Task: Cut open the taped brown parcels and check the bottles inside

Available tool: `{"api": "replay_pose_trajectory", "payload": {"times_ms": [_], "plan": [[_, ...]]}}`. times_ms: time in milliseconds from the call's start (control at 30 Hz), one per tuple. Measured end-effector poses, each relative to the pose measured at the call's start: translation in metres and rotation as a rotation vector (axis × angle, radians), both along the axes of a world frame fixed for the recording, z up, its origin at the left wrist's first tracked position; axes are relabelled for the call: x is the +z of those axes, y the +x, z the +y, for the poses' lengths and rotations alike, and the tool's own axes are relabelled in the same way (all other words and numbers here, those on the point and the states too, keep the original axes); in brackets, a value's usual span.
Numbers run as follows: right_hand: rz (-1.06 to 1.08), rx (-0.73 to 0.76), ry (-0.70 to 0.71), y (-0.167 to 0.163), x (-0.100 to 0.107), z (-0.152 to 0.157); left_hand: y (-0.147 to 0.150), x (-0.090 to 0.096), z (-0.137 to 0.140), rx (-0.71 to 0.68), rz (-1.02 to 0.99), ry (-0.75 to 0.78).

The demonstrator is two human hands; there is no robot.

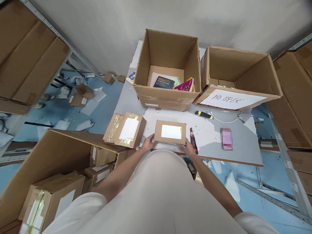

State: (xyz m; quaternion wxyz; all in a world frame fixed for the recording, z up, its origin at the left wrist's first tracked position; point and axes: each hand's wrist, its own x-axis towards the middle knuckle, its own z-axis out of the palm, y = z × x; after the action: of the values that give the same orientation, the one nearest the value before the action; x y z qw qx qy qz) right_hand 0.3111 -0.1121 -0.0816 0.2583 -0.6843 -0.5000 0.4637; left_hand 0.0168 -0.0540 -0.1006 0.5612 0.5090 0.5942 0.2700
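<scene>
A small brown cardboard box [158, 132] with a white label lies between my two hands at the table's near edge. My left hand [148, 143] grips its left end, and my right hand [188, 148] grips its lower right corner; the fingertips of both are partly hidden under the box. Just right of the box lies a red and black utility knife [193, 141], close to my right hand. Two taped cardboard boxes [130, 130] with a white label stand side by side, left of my left hand.
At the table's back stand a large open carton [168, 99] holding books and another open carton [243, 65] with a handwritten sign. A yellow and black knife [203, 114], a white cable [225, 121] and a blurred pink item [226, 139] lie rightward. A big carton of parcels [48, 152] stands lower left.
</scene>
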Motion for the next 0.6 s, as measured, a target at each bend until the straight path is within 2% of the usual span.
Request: {"api": "replay_pose_trajectory", "payload": {"times_ms": [100,167,267,433,500,600], "plan": [[0.000,-0.084,-0.031,-0.008,0.002,0.006,0.006,-0.002,0.000,-0.016,-0.124,-0.028],[0.033,-0.082,-0.029,-0.008,0.006,0.007,0.006,0.004,0.000,-0.022,-0.122,-0.020],[0.034,-0.005,0.016,0.000,0.016,0.007,0.002,0.024,0.002,-0.051,0.015,0.067],[-0.270,0.069,0.028,0.006,0.043,0.019,0.004,0.064,0.013,-0.091,0.398,0.216],[-0.339,0.072,-0.013,0.003,0.047,0.029,0.009,0.070,0.019,-0.085,0.494,0.207],[-0.357,0.059,-0.059,-0.001,0.046,0.043,0.016,0.070,0.028,-0.071,0.510,0.167]]}}
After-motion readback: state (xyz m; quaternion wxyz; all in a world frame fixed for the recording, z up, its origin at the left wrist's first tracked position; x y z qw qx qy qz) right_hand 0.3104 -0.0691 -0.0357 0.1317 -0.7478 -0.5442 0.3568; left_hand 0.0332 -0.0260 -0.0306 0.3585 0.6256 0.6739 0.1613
